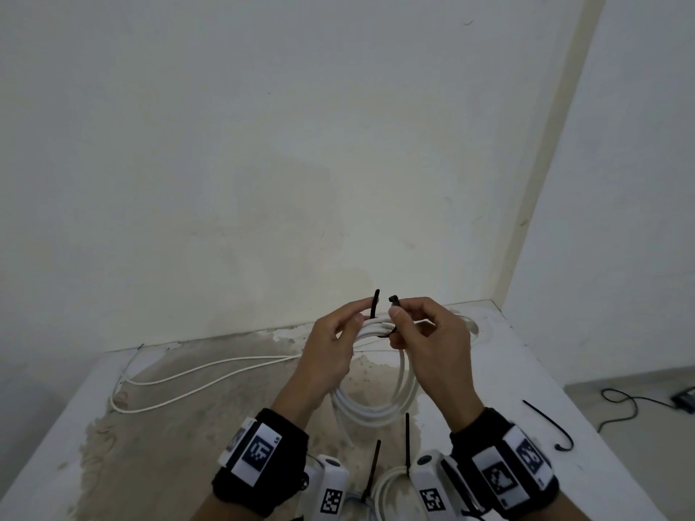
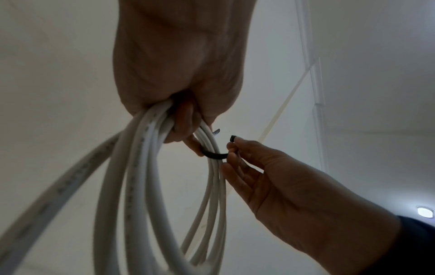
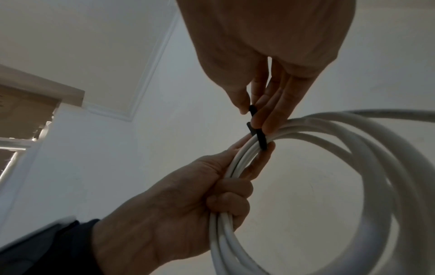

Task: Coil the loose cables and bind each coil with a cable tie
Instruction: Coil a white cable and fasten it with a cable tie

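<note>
Coil: white cable coil (image 1: 380, 392) held up over the bench (image 1: 526, 374), several turns gathered; its top passes through both hands, its lower loops hang down toward the bench.
Left hand: left hand (image 1: 331, 344) has fingers curled round the bundled turns and also pinches the tail end of the black cable tie (image 1: 375, 304) between thumb and forefinger.
Right hand: right hand (image 1: 428, 332) pinches the head end of the same tie; its other fingers are loosely extended beside the coil.
Tie: wrapped under the bundle, both ends pointing up, near each other but apart; not yet threaded.
Progress: this coil looks wound, binding in hand. My estimate is that threading and cinching remain.
Left to do: loose white cable (image 1: 195, 377) lies uncoiled on the bench to the left. Whether it is a separate cable or this coil's free end, I cannot tell.
Spares: spare black ties (image 1: 553, 426) lie on the bench at the right and near the wrists.
Hidden: another white coil (image 1: 387, 490) at the bottom edge is cut off by the wrist cameras; whether it is bound is unclear.
</note>
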The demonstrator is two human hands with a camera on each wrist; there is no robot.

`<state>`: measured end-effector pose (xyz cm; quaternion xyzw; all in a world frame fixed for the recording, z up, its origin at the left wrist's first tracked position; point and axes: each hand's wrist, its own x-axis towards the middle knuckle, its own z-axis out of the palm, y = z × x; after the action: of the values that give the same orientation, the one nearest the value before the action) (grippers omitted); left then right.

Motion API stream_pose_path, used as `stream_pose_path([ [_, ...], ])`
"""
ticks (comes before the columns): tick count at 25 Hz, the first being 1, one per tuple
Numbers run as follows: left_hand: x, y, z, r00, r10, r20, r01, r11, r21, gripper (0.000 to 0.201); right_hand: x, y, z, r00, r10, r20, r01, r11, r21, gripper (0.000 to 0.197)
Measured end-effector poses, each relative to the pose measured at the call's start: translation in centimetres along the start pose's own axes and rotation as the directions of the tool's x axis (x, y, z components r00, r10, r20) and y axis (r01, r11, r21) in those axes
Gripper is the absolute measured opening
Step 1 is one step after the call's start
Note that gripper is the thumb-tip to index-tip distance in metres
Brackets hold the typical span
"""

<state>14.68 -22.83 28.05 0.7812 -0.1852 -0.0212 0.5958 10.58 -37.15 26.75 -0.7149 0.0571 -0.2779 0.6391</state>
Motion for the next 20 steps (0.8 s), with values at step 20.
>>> stream_pose_path([
  [20,-0.1,-1.3,-0.6,0.997,0.075,0.031,-0.077,0.995,0.058,0.028,0.2,0.1,0.0,0.996,-0.001,0.091,0.007,0.998,-0.067,0.013],
])
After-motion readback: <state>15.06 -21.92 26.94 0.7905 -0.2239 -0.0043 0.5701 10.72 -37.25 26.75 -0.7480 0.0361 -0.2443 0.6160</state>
